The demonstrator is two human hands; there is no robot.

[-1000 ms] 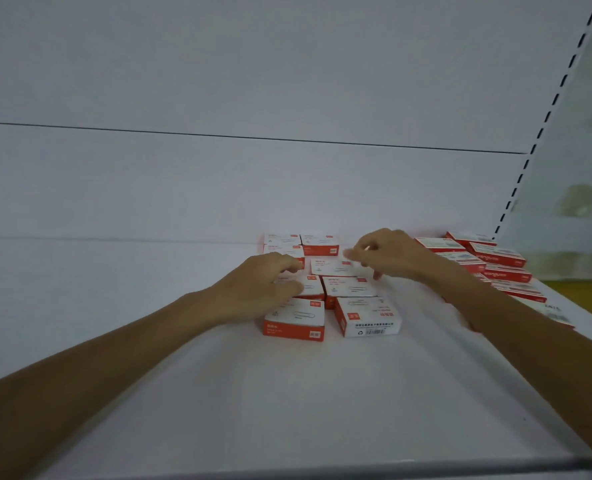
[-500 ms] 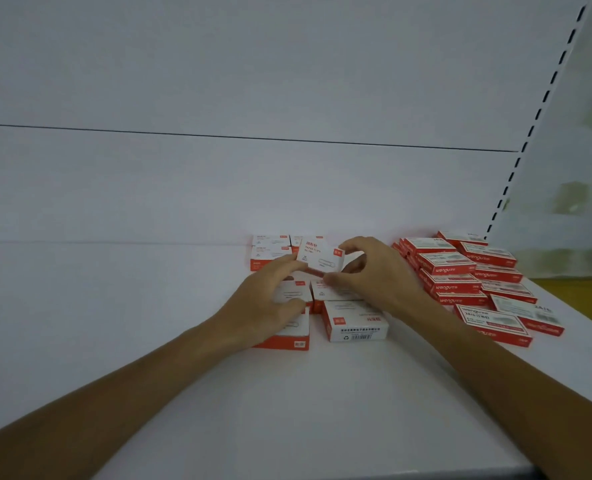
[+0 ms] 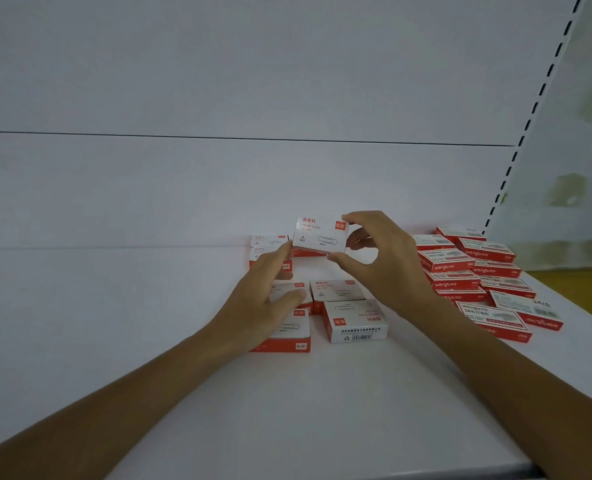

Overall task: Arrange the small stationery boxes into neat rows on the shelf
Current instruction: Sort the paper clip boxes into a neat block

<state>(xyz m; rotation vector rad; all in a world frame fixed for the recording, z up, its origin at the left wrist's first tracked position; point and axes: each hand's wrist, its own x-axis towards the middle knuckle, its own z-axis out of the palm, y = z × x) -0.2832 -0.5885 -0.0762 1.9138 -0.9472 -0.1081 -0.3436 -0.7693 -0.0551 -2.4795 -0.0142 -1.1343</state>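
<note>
My right hand (image 3: pixel 381 261) pinches a white and red paper clip box (image 3: pixel 319 235) between thumb and fingers and holds it above the shelf, face toward me. My left hand (image 3: pixel 263 299) lies with straight fingers over the left column of paper clip boxes (image 3: pixel 284 336), its fingertips touching the lifted box's left edge. More paper clip boxes lie below: one at the front with its barcode side showing (image 3: pixel 355 325), one behind it (image 3: pixel 336 289), others at the back (image 3: pixel 268 240).
A group of several red staple boxes (image 3: pixel 478 282) lies in loose rows at the right of the white shelf (image 3: pixel 287 410). The shelf's white back panel rises behind. A slotted upright (image 3: pixel 530 126) stands at the right. The shelf's front edge runs near the bottom.
My right hand has lifted one paper clip box from the middle of the group and raised it higher, turning its face toward me. My left hand's fingers have stretched up toward it.
</note>
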